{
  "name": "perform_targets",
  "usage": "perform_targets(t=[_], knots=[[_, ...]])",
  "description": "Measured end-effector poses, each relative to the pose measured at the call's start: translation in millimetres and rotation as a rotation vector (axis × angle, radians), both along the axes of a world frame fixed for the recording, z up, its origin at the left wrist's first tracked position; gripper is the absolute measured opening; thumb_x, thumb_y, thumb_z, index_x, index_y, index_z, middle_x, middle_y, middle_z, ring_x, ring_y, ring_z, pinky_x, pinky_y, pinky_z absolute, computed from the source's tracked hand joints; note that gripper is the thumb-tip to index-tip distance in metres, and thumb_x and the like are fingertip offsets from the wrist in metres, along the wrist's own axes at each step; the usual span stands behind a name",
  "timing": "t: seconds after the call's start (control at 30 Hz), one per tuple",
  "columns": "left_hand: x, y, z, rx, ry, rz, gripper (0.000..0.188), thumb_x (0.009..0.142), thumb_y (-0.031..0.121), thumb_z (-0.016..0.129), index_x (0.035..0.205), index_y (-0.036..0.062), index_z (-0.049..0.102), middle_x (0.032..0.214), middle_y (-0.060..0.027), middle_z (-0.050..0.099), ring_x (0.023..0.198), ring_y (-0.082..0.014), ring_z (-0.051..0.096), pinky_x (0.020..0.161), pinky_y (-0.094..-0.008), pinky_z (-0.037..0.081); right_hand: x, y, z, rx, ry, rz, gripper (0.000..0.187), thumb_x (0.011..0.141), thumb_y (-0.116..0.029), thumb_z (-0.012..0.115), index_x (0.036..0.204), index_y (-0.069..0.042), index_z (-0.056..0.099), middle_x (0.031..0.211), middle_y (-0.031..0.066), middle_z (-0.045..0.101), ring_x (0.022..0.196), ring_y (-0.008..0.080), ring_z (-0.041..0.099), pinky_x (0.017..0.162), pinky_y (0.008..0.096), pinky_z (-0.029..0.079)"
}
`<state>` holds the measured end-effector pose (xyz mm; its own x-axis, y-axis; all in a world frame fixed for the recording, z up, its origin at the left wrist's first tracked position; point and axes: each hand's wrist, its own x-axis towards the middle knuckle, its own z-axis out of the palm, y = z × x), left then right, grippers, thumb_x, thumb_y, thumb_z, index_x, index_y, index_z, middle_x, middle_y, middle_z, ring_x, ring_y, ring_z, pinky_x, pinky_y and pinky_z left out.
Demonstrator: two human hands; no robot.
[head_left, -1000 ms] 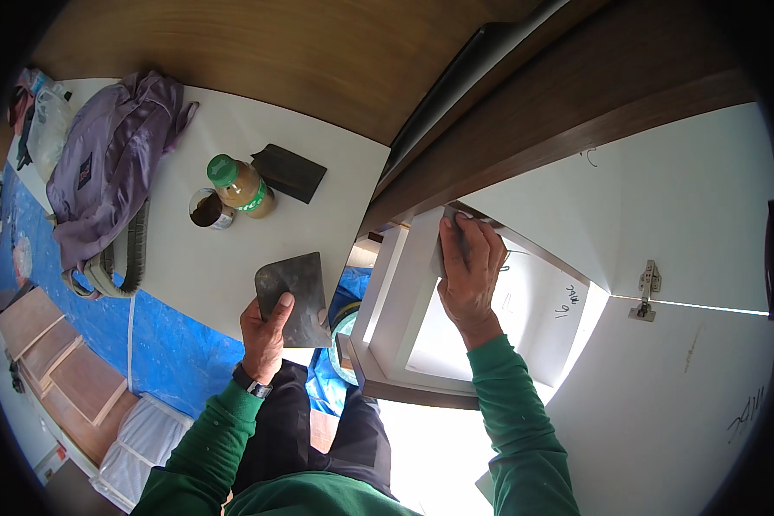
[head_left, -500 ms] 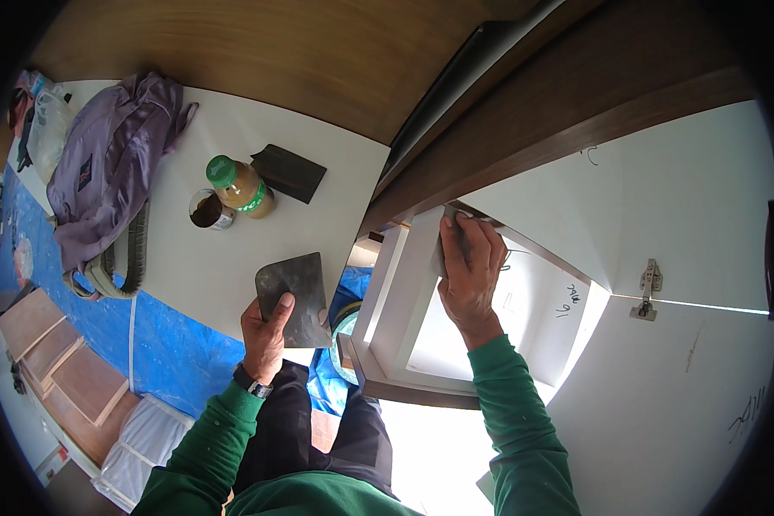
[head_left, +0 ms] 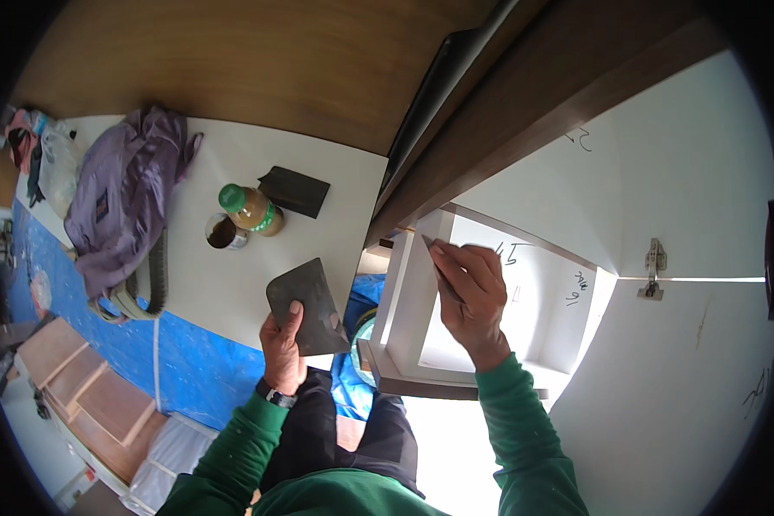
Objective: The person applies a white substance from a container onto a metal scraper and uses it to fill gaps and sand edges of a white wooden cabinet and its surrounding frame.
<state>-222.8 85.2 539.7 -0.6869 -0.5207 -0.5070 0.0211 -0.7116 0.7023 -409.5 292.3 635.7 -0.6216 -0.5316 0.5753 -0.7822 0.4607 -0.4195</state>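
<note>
In my left hand (head_left: 282,351), thumb on top, is a dark grey flat sheet (head_left: 305,305) that looks like sandpaper. I hold it over the near edge of the white table. My right hand (head_left: 473,297) pinches a small folded dark piece (head_left: 434,267), also like sandpaper, mostly hidden by the fingers. It is over the left side wall of a pulled-out white drawer (head_left: 396,322); whether it touches the wall I cannot tell. The drawer has a brown front along its near edge and dark marks written inside.
On the white table (head_left: 224,297) are a green-capped bottle (head_left: 251,210), an open can (head_left: 225,232), another dark sheet (head_left: 295,192) and a purple bag (head_left: 125,215). A white door with a metal hinge (head_left: 654,268) stands right of the drawer. Blue sheeting (head_left: 202,370) covers the floor.
My right hand has come back toward me along the drawer's left wall, away from its far corner. The left hand still holds its sheet. The whole view has shifted slightly.
</note>
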Motion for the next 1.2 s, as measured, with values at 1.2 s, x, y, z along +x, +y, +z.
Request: perform_targets(t=[1.2], knots=[[-303, -1, 428, -1.933, 1.055, 0.000, 0.043, 0.106, 0.032, 0.059, 0.136, 0.0013, 0.056, 0.130, -0.0106, 0.065, 0.113, -0.0224, 0.065, 0.098, -0.0382, 0.053, 43, -165, -31, -0.867, -0.514, -0.746, 0.054, 0.107, -0.007, 0.042, 0.160, -0.005, 0.028, 0.151, 0.0316, 0.027, 0.137, 0.0465, 0.037, 0.112, 0.0504, 0.037]])
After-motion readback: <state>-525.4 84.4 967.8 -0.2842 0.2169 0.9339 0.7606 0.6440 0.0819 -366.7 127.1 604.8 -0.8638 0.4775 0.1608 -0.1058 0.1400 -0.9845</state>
